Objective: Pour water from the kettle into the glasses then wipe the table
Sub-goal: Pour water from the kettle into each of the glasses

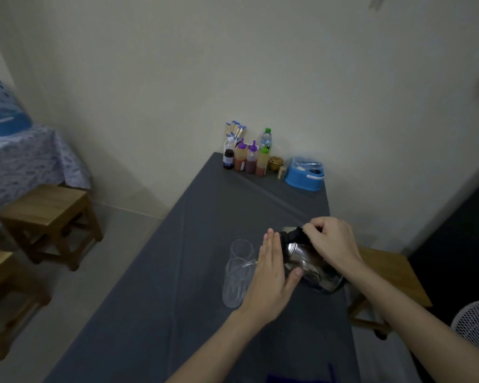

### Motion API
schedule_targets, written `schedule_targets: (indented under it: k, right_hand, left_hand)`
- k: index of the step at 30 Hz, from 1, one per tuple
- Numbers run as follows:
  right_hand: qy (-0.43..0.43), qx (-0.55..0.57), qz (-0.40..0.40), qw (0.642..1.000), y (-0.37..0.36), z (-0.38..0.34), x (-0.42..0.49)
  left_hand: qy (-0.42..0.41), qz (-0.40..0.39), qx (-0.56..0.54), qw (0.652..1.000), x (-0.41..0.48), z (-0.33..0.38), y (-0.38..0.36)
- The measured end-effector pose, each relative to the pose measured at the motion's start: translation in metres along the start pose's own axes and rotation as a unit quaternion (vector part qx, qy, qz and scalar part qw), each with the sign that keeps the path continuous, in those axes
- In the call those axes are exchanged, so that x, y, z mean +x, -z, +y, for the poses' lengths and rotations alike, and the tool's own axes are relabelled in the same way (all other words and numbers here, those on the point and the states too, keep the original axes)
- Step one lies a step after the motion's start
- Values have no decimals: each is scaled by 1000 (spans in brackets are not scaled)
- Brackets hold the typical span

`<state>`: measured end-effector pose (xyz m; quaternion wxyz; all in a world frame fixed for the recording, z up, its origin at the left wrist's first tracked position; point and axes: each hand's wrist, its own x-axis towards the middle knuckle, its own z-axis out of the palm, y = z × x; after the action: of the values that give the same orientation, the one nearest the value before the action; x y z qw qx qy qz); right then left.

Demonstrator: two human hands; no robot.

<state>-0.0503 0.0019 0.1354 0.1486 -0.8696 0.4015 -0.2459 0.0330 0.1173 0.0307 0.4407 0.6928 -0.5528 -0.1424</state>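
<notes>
A steel kettle (309, 268) with a black lid and handle is tilted to the left above the grey table (177, 313). My right hand (331, 240) grips its black handle. With fingers straight, my left hand (271, 277) lies flat against the kettle's side near the spout. A thin stream of water runs from the spout into the near clear glass (234, 283). A second clear glass (241, 248) stands just behind it. A dark blue cloth (296, 378) shows at the table's near edge.
Sauce bottles (249, 160), a water bottle (266, 138), a chopstick holder (234, 132) and a blue container (304, 175) stand at the table's far end. Wooden stools (50, 217) are on the left, another (390, 283) on the right. A white fan (476, 324) is at lower right.
</notes>
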Motion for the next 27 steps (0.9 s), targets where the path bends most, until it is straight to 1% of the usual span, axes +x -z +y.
schedule_targets:
  k: [9,20,27]
  right_hand:
    - [12,-5,-15,1000,3,-7,0]
    - [19,-27,-5,999,7,-9,1]
    - [23,-20,-6,1000,8,-10,-3]
  left_hand:
    - [-1,8,-4,1000,-1,1,2]
    - [-5,10,-12,1000,0,1,1]
    - [-4,1,-9,1000,-3,3,2]
